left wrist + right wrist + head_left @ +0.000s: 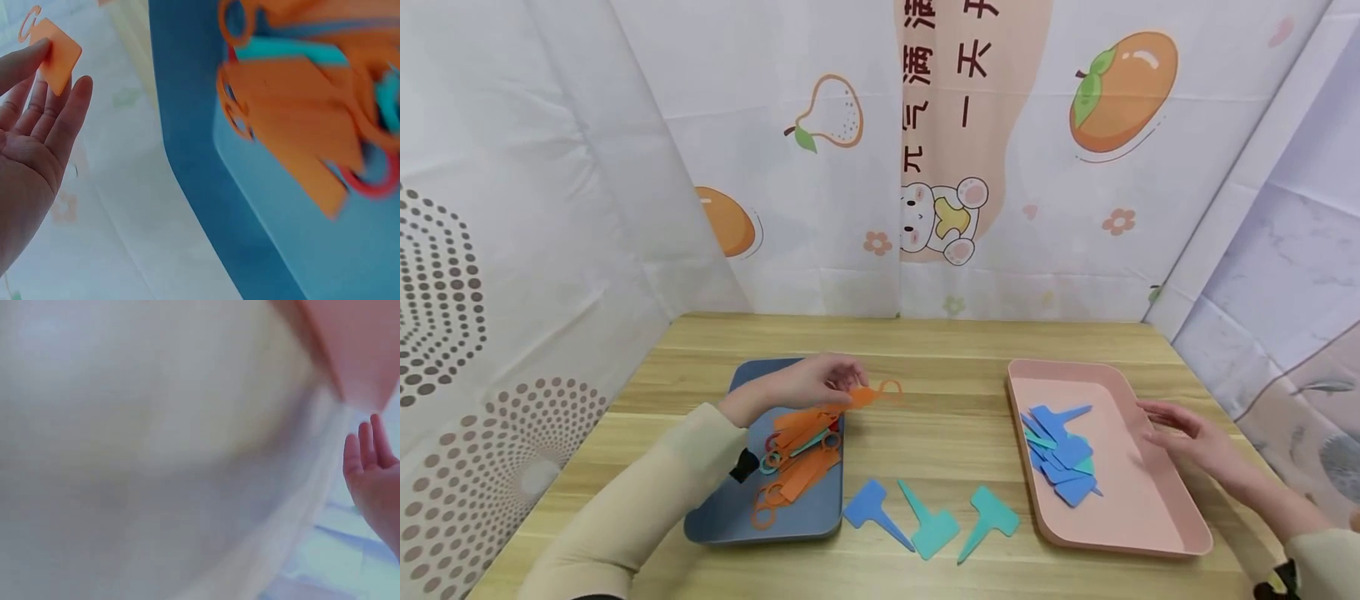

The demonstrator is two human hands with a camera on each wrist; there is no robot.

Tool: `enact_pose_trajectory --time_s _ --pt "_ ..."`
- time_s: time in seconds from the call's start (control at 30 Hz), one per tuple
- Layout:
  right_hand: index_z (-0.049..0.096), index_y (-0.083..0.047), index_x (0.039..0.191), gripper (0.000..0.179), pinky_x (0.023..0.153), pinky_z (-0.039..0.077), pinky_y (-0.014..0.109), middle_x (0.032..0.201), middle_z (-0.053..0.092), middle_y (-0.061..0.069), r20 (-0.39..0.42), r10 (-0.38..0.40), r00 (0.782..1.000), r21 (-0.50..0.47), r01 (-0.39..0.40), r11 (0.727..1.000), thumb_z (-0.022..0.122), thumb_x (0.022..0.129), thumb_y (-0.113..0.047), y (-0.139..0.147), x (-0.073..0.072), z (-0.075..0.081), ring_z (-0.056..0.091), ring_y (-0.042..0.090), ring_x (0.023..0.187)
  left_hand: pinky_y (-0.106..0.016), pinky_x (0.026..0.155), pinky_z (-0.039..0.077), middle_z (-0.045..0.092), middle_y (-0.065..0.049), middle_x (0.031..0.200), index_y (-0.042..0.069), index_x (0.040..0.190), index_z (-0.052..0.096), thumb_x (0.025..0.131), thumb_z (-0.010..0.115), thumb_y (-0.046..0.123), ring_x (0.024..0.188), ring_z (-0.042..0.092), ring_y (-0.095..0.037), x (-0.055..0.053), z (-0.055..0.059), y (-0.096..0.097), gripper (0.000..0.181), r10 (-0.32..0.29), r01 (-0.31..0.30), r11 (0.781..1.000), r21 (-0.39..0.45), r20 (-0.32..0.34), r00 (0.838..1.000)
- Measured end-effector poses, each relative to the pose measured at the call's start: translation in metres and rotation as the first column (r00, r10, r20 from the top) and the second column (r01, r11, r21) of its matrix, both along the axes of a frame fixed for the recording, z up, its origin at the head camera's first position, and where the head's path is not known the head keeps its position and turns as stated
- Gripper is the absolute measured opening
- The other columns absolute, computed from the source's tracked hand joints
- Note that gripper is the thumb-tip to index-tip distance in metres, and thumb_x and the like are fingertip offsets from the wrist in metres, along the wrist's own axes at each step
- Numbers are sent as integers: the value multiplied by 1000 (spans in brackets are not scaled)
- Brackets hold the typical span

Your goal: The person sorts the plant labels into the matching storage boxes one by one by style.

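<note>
My left hand [808,388] is over the far right part of the blue tray [718,518]. Between its thumb and fingers it pinches a flat orange tag [60,56] with a loop at one end. Below it in the tray lies a pile of orange looped tags [805,475], with a few teal and red ones among them. My right hand [1201,446] is by the right rim of the pink tray [1138,492], its fingers extended and holding nothing. Whether they touch the rim is hard to tell. Blue and teal T-shaped plant labels [1063,458] lie heaped in that tray's left side.
On the wooden table [940,350], between the trays, lie a blue T-shaped label [872,508] and two teal ones, a left one [934,533] and a right one [992,517]. A printed curtain [820,208] hangs behind the table.
</note>
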State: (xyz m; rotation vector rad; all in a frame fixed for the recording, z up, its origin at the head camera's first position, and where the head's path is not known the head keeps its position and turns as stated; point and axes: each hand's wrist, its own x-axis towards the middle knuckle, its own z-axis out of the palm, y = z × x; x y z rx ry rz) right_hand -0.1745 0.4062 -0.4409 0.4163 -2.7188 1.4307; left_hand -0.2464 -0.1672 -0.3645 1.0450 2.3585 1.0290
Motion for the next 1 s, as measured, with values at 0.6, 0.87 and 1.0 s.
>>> enact_pose_trajectory --time_s 0.6,0.87,1.0 --pt "56 -8 135 45 87 49 32 133 57 14 -62 194 979 169 -181 969 67 94 -24 -142 -37 60 57 28 116 -34 70 50 60 -11 91 -2 107 60 91 59 -7 80 56 -22 -3 -8 -73 17 130 -125 988 -92 47 990" --pt "50 1 136 46 92 45 44 137 49 23 39 419 907 -43 -418 908 65 94 -9 -215 -46 48 47 41 124 -33 66 48 58 -8 86 0 103 62 89 57 -12 77 53 -20 -5 -20 -80 20 165 -146 975 -170 102 981" --pt "48 2 137 50 92 45 44 138 47 24 78 502 862 -97 -494 864 66 93 -12 -249 -47 43 47 41 123 -32 66 48 58 -8 85 -1 101 62 87 54 -16 76 52 -20 -4 -24 -82 22 147 -127 975 -182 106 983"
